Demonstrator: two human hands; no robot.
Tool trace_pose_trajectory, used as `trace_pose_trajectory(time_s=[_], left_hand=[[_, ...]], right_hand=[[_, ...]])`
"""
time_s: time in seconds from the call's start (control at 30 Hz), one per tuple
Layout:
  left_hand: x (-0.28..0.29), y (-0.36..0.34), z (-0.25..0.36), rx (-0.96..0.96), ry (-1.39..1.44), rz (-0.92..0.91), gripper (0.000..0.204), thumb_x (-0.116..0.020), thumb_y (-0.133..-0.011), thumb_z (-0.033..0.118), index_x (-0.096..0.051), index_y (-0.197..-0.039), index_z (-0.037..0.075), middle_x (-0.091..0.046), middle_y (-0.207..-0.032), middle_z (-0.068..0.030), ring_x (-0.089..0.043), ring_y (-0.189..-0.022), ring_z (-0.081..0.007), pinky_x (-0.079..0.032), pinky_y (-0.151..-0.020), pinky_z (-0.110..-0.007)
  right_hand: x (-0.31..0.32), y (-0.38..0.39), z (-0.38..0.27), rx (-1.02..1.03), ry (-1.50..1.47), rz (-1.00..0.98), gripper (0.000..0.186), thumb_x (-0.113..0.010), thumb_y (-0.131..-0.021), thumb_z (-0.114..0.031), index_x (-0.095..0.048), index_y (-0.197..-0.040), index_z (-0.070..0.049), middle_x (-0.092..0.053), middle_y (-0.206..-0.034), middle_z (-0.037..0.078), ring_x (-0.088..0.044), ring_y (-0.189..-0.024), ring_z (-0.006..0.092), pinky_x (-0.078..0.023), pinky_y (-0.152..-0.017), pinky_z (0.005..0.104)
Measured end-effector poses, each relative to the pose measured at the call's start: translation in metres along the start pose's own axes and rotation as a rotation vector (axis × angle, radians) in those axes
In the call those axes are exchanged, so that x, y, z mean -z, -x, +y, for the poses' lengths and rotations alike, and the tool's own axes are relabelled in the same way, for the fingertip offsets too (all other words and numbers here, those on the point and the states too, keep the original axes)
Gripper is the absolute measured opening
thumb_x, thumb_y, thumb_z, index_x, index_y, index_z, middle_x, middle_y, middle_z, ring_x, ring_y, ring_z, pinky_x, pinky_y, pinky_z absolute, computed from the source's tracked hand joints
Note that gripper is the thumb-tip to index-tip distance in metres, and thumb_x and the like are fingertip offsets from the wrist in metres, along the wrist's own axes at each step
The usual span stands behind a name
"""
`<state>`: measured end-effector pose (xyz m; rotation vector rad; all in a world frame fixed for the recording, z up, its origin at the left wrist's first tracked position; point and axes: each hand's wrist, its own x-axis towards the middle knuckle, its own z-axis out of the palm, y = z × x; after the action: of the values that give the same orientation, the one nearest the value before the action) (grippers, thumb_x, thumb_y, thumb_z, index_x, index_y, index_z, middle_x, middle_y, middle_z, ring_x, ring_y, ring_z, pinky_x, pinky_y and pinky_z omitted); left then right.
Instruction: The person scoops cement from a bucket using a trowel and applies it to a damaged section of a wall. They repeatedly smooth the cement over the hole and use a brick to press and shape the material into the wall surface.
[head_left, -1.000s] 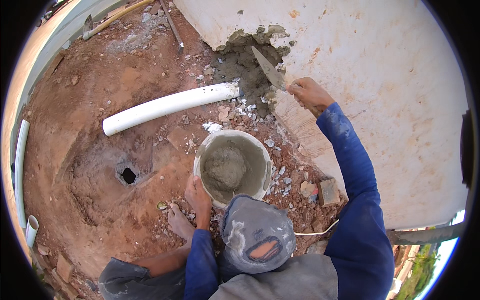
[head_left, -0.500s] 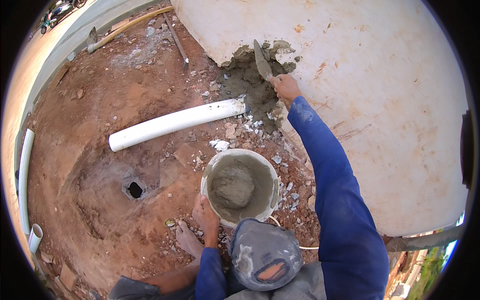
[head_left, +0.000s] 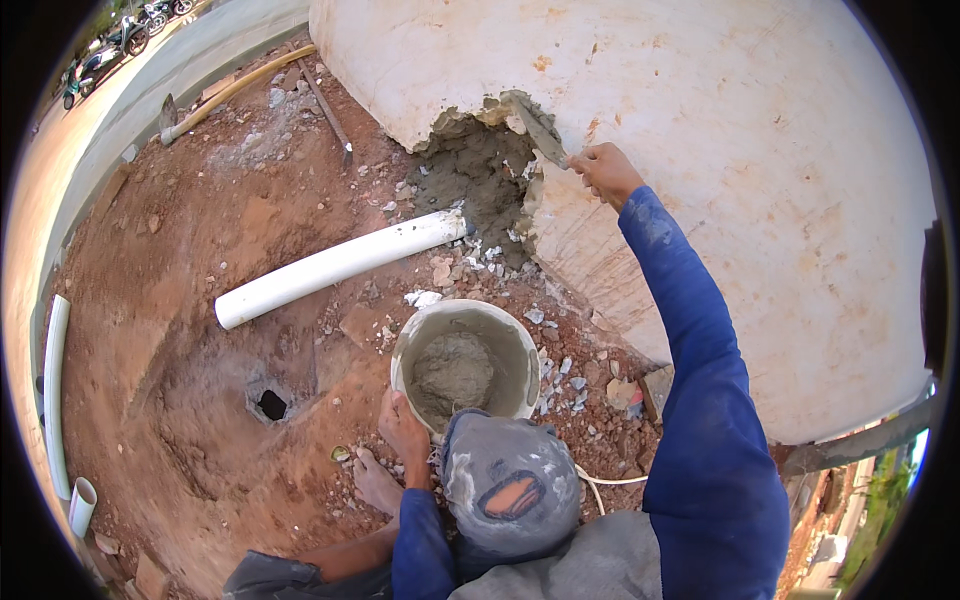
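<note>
My right hand is closed round the handle of a pointed trowel. The mortar-smeared blade lies against the upper right edge of a ragged hole, pointing up and left. Wet grey mortar fills the hole, which is broken into the foot of a whitish wall. Below it stands a white bucket, partly filled with a mound of mortar. At the bucket's near left side my left hand grips the rim. A grey cap hides the rim's nearest part.
A white pipe lies on the red soil, one end close to the hole. A small square pit opens to its lower left. Farther off are a long-handled hoe and a metal bar. Rubble surrounds the bucket's right side.
My right hand has moved right with the trowel, and the blade has gone from over the mortar to the hole's upper right edge. My left hand stays at the bucket. The view has shifted slightly.
</note>
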<state>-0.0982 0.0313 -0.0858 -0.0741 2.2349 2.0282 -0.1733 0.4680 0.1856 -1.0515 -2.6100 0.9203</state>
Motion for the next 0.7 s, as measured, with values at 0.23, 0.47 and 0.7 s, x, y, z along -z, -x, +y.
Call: trace_pose_trajectory(time_s=[0.23, 0.47, 0.7], left_hand=[[-0.001, 0.003, 0.024, 0.016, -0.051, -0.002, 0.035, -0.044, -0.106, 0.024, -0.063, -0.102, -0.006, -0.061, -0.081, -0.0127, -0.054, -0.074, -0.0221, -0.044, -0.071, -0.037], [0.007, -0.002, 0.009, 0.021, -0.097, -0.014, 0.036, -0.044, -0.106, 0.024, -0.064, -0.104, -0.006, -0.063, -0.084, -0.0138, -0.056, -0.077, -0.0218, -0.045, -0.075, -0.037], [0.001, -0.005, 0.002, 0.011, -0.083, -0.035, 0.037, -0.045, -0.106, 0.024, -0.065, -0.114, -0.006, -0.07, -0.099, -0.017, -0.063, -0.09, -0.0232, -0.048, -0.084, -0.037]], right_hand=[[0.043, 0.063, -0.042, 0.357, 0.839, 0.368, 0.036, -0.066, -0.091, -0.038, -0.07, -0.096, -0.002, -0.071, -0.084, 0.022, -0.068, -0.08, 0.041, -0.053, -0.075, 0.0512], [-0.025, 0.144, -0.066, 0.61, 0.598, -0.043, 0.037, -0.064, -0.094, -0.041, -0.069, -0.093, -0.005, -0.068, -0.076, 0.019, -0.066, -0.074, 0.0388, -0.051, -0.068, 0.05], [-0.067, 0.048, -0.033, 0.171, -0.227, -0.66, 0.039, -0.064, -0.099, -0.04, -0.067, -0.08, -0.006, -0.054, -0.061, -0.001, -0.05, -0.051, 0.007, -0.04, -0.046, 0.0245]])
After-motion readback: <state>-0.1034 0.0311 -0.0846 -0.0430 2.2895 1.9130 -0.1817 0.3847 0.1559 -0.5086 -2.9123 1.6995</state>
